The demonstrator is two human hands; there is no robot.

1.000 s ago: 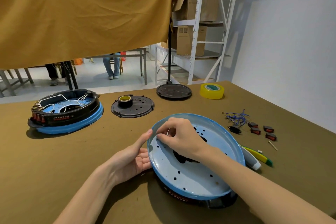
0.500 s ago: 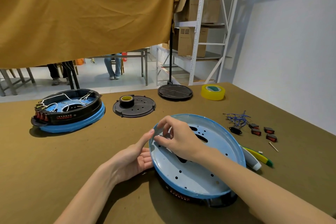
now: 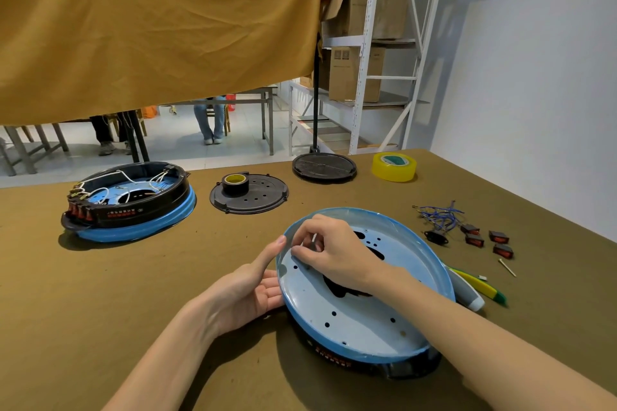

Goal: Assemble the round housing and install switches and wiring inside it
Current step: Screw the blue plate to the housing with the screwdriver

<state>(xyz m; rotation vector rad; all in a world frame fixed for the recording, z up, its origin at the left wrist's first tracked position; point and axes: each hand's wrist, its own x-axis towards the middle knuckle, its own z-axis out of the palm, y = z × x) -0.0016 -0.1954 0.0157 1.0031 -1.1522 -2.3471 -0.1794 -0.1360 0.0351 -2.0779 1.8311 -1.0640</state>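
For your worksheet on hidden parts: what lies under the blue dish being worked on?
Under the blue dish a black housing ring with red lettering shows along the near edge. The left hand reaches beneath its left rim. The ring's inside is covered.

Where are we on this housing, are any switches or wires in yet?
Done: blue pan seated on its black ring. In hand: right hand pinching something small at the rim, left hand steadying. Left: loose switches and blue wires lie on the table.
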